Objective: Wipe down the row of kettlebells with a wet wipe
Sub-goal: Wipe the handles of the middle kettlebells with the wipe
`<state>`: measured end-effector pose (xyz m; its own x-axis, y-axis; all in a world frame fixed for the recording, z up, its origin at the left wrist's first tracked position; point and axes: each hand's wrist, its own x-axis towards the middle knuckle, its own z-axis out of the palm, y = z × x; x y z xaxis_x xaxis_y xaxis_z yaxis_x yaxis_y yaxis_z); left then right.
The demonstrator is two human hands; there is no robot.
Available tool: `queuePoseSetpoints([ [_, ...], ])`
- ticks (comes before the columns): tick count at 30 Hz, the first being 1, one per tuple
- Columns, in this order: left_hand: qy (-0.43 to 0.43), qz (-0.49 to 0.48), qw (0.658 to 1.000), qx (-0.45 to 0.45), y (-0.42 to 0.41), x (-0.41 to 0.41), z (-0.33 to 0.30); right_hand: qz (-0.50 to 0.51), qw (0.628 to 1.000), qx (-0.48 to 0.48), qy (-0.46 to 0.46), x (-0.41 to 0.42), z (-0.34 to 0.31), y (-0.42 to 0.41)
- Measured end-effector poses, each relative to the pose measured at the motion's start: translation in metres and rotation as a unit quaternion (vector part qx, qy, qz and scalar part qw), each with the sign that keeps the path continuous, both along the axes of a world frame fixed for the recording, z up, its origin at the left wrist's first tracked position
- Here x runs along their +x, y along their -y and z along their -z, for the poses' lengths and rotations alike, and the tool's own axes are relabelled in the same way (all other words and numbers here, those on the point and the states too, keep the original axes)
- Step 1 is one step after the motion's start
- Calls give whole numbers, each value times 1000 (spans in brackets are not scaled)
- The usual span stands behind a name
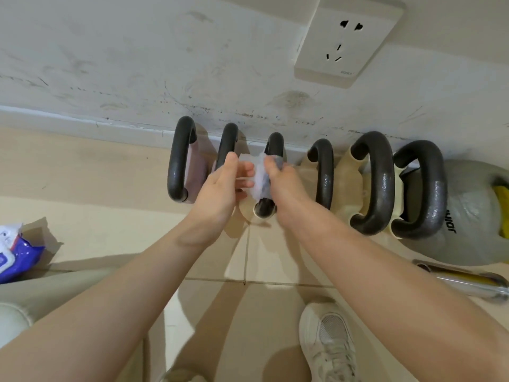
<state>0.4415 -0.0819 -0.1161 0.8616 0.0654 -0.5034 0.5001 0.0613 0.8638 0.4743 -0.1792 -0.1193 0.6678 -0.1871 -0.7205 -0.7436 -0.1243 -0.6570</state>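
Observation:
Several kettlebells with black handles stand in a row against the wall, from the leftmost handle [180, 158] to a large grey kettlebell [468, 216] at the right. A white wet wipe [257, 175] is wrapped around the third handle [274, 146]. My right hand [283, 186] is closed over the wipe and that handle. My left hand [223, 186] sits just left of it, fingers pinching the wipe's edge, in front of the second handle [227, 144].
A blue pack of wet wipes [13, 252] lies on the tiled floor at the left. A chrome bar [462, 282] lies at the right near the grey kettlebell. A wall socket [347, 40] is above. My white shoe [330, 343] is below.

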Motion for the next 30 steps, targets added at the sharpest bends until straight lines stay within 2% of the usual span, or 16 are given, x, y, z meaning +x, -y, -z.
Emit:
queuePoseSetpoints([
  [2, -7, -11, 1000, 7, 1, 5, -1, -31, 999, -10, 44, -19, 7, 1],
  [6, -3, -1, 1000, 22, 5, 18, -2, -19, 1000, 19, 9, 9, 7, 12],
  [8, 7, 19, 998, 54, 5, 24, -1, -12, 999, -3, 36, 17, 8, 7],
  [11, 25, 81, 989, 125, 4, 37, -1, 0, 996, -9, 92, -16, 19, 1],
  [14, 0, 162, 969, 186, 9, 50, -6, -77, 990, -29, 115, -57, 33, 5],
  [16, -25, 221, 948, 226, 18, 57, -9, -100, 987, -62, 108, -49, 33, 9],
  [18, -42, 240, 938, 245, 27, 63, -7, -45, 995, -1, 93, -24, 24, 10],
  [20, -69, 228, 942, 235, 29, 67, -4, 15, 991, 78, 106, -10, 21, 14],
  [21, -80, 221, 947, 219, 27, 68, -2, 7, 989, 86, 124, -15, 24, 15],
  [24, -116, 194, 966, 126, 22, 68, 2, -65, 984, 30, 163, -50, 40, 10],
  [27, -115, 187, 968, 125, 21, 67, 8, -106, 980, -21, 167, -60, 53, 13],
  [30, -118, 184, 967, 131, 22, 68, 9, 7, 985, 63, 162, -50, 44, 6],
])
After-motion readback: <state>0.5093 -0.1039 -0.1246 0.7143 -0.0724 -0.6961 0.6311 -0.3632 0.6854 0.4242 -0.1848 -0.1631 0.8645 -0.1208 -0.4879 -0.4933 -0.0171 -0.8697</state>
